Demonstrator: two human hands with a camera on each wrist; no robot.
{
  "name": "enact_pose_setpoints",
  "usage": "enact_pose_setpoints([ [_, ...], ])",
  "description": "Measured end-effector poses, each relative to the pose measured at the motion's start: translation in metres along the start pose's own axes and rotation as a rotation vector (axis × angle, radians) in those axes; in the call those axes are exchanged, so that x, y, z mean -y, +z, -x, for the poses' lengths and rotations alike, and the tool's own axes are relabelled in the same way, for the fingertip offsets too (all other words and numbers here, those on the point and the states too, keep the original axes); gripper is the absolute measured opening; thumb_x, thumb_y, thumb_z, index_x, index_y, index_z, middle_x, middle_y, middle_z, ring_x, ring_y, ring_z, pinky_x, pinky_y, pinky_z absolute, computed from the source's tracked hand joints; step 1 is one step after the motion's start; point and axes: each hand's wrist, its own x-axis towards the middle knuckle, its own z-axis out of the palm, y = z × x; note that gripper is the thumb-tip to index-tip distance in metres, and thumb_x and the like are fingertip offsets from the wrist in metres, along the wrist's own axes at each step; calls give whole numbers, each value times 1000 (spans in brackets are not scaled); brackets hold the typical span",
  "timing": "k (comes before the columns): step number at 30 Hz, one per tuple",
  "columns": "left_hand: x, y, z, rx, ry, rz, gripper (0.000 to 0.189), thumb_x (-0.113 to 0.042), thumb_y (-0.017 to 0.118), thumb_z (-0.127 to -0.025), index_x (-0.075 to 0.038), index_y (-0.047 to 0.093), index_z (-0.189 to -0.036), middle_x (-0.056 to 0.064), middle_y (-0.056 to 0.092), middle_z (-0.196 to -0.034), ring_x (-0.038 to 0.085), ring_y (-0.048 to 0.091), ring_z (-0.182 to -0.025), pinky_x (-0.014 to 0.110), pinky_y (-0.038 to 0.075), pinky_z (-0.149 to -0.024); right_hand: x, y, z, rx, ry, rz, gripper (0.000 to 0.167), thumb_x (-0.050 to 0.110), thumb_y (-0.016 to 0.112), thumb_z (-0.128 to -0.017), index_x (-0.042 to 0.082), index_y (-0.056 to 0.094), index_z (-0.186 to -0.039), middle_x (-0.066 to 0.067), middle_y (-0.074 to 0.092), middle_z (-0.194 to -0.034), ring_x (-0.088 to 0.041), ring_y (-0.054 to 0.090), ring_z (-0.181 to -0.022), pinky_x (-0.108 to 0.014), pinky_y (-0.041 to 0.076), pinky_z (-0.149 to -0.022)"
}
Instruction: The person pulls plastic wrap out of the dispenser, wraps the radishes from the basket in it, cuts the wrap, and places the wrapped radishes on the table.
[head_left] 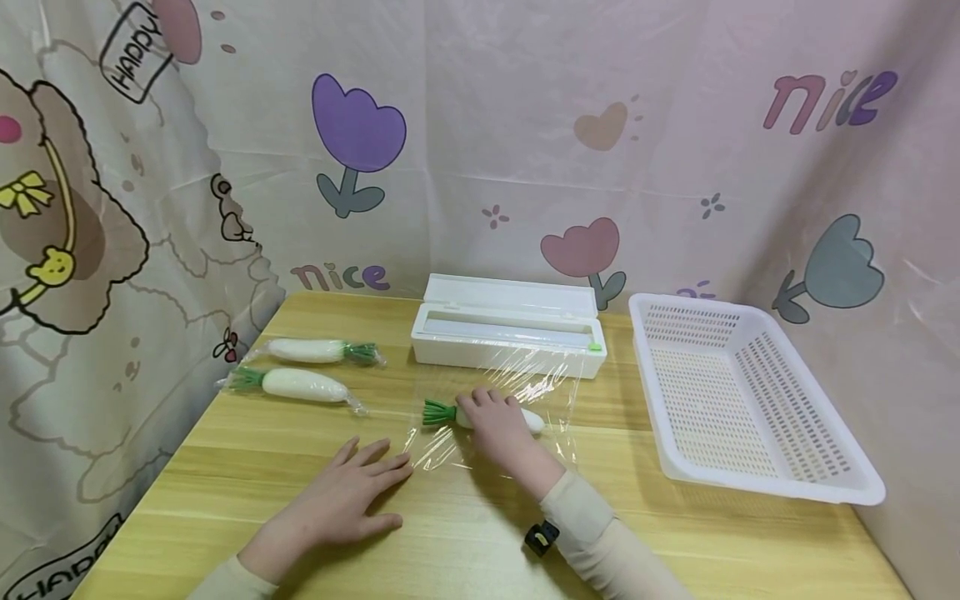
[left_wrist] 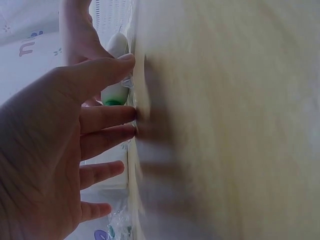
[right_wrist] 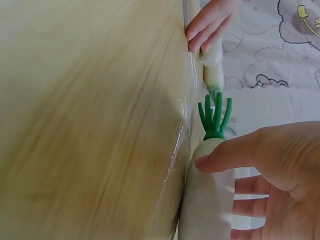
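A white radish point(head_left: 533, 421) with green stalks lies on a sheet of clear plastic wrap point(head_left: 558, 396) spread over the table. My right hand point(head_left: 501, 429) holds the radish from above; in the right wrist view the thumb lies on one side of it point(right_wrist: 205, 205) and the fingers on the other. The left hand point(head_left: 337, 497) has its fingers spread, fingertips on the table by the wrap's near left corner. Behind the radish stands a white wrap dispenser point(head_left: 510, 357), lid raised, with the film running out over its front edge.
Two radishes in clear wrap lie at the left, the farther radish point(head_left: 307, 351) above the nearer radish point(head_left: 303, 385). To the right is a white plastic basket point(head_left: 772, 490). A printed cloth point(head_left: 480, 125) hangs behind the wooden table point(head_left: 457, 542).
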Motion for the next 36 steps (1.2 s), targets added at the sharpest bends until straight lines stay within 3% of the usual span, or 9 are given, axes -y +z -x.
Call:
enact_pose_setpoints([
  [5,1,0,0,2,-3,4,63,-60,59,-87,-22,56,-138,-3,53,-145,33,42,-139,66,24,-113,-4,-3,10,-57,-10,-64,53,32,69,-88,17,51,-136,-8,61,-125,-30,56,-119,-53,47,-101],
  [9,1,-2,-1,3,-5,4,62,-58,60,-87,-22,56,-137,-2,54,-145,33,42,-139,66,23,-113,-11,-9,23,-168,-36,-112,52,32,73,-84,14,57,-129,-10,62,-121,-31,57,-116,-52,50,-95],
  [17,1,-2,-3,0,-4,-3,61,-58,59,-88,-20,58,-135,-1,54,-144,33,41,-140,65,23,-114,-34,-13,52,-280,-130,-61,50,11,77,-77,10,62,-125,-9,64,-119,-28,60,-113,-48,53,-93],
  [21,2,-1,-4,-1,-1,-3,60,-56,60,-88,-20,58,-135,-1,55,-144,32,42,-140,64,23,-115,-47,-13,66,-333,-185,-52,47,14,79,-77,9,64,-121,-10,65,-119,-29,62,-112,-49,51,-98],
  [31,1,-1,-5,0,3,1,58,-56,59,-89,-20,58,-135,-1,55,-143,32,42,-139,64,23,-114,-86,-9,106,-369,-272,-44,42,14,82,-71,8,68,-111,-8,68,-112,-28,64,-107,-46,54,-92],
  [36,2,0,-6,-20,9,-2,57,-55,60,-89,-20,59,-134,-1,57,-141,32,44,-138,64,24,-114,-106,-6,122,-323,-283,-31,37,16,84,-69,11,71,-103,-7,69,-109,-25,65,-103,-43,55,-90],
])
